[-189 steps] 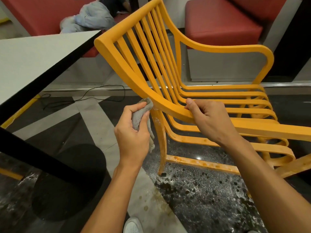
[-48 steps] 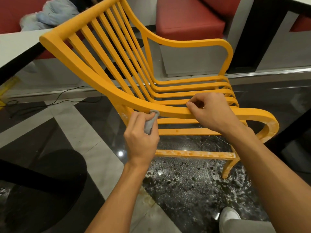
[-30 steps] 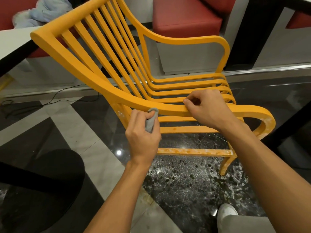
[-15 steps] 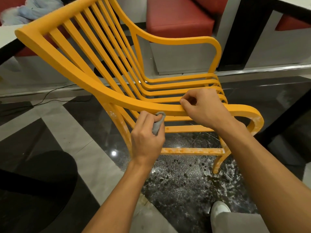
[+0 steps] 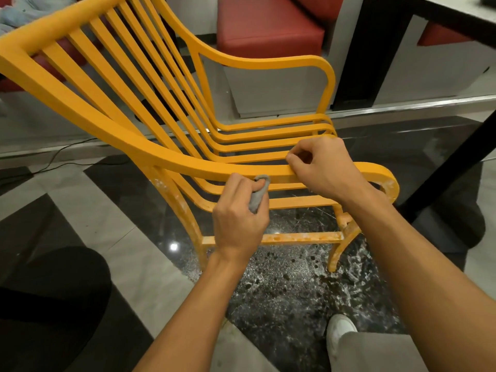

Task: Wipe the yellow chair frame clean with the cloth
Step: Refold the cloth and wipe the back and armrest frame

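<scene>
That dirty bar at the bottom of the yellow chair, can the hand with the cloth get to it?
Probably yes. The left hand with the cloth is just above the low crossbar, and nothing blocks the way down.

Both bare forearms reach forward and up from the bottom of the view, the right one thicker and closer to the camera. The left hand [image 5: 240, 218] is curled into a loose fist, back of the hand toward the camera, with the thumb and fingers pinched around a small grey cloth [image 5: 258, 196] that pokes out above the knuckles. The right hand [image 5: 326, 167] sits just beside it to the right, slightly higher, wrist bent, fingers hooked down over the chair arm [image 5: 188, 163] and the thumb tucked beneath.
</scene>
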The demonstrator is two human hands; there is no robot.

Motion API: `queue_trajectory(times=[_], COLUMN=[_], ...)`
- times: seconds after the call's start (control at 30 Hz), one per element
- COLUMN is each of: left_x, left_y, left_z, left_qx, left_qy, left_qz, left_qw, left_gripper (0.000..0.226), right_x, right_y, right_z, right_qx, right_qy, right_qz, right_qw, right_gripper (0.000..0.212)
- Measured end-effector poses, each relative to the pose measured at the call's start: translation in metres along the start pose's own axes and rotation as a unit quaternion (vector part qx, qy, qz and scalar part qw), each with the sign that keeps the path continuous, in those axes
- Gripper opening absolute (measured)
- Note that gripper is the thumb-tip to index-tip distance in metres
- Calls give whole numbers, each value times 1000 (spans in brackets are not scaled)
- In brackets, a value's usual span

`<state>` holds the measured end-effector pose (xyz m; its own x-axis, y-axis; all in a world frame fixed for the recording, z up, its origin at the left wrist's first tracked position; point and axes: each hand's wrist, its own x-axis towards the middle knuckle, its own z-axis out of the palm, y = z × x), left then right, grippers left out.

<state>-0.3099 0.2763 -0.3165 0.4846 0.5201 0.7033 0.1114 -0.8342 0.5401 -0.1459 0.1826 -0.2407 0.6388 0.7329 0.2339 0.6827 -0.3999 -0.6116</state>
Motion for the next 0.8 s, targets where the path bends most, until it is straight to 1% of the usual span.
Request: queue_trajectory(times=[0.07,0.27,0.37,0.5,0.7,0.8], left_x=[-1,-4,-3,-3,-5,-5], left_y=[1,-13,-6,1,-18,-14], left_z=[3,-17,-4,9,-13,-8], left_qx=[-2,24,16,7,32,31], left_qy=[-11,27,22,-14,27,33], left_qz=[3,-33,-10,30,15,11], left_qw=[1000,999,1000,999,999,999], left_gripper=[8,10,8,7,9,8], right_x=[-1,1,2,2,3,3], right_y=[1,6,6,6,6,5], right_z=[-1,-2,1,2,2,2], right_qx=[2,0,-5,-11,-8,-8], right_qy=[0,2,5,12,3,3], right_qz=[3,-3,-7,-7,-6,-5], right_qw=[1000,1000,1000,1000,1000,1000], right_gripper=[20,20,20,20,20,20])
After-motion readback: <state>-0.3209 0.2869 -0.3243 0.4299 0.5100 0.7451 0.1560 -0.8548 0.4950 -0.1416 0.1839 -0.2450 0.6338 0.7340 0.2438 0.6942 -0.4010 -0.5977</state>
